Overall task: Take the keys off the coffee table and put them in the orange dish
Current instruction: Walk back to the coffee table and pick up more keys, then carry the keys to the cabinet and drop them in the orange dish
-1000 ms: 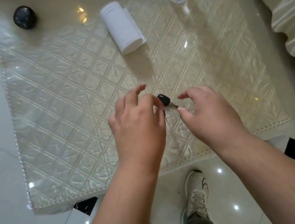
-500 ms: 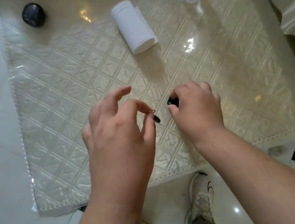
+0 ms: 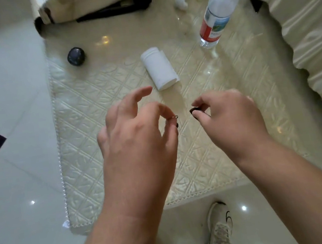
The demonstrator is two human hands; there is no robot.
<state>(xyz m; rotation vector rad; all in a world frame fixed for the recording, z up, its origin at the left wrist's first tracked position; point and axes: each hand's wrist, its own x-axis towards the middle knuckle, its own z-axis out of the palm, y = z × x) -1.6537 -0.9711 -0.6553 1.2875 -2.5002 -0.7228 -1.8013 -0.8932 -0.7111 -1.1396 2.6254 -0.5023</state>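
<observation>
Both my hands hover over the coffee table [image 3: 92, 172], which has a cream quilted cover. My left hand [image 3: 137, 137] pinches a small metal key ring [image 3: 174, 117] between thumb and finger, with a dark key part just below it. My right hand [image 3: 228, 120] pinches a small black key fob [image 3: 194, 110] at its fingertips. The two pieces are held apart with a gap between them. No orange dish is in view.
A white paper roll [image 3: 159, 68] lies beyond my hands. A plastic water bottle [image 3: 217, 12] with a red label stands at the back right. A dark round object [image 3: 76, 56] sits at the back left. A bag [image 3: 97, 2] lies at the far edge. Sofa fabric [image 3: 309, 39] borders the right.
My hands have lifted the keys off the table and drawn apart. The left now holds the ring and the right holds the black fob. The view has tilted up toward the far edge.
</observation>
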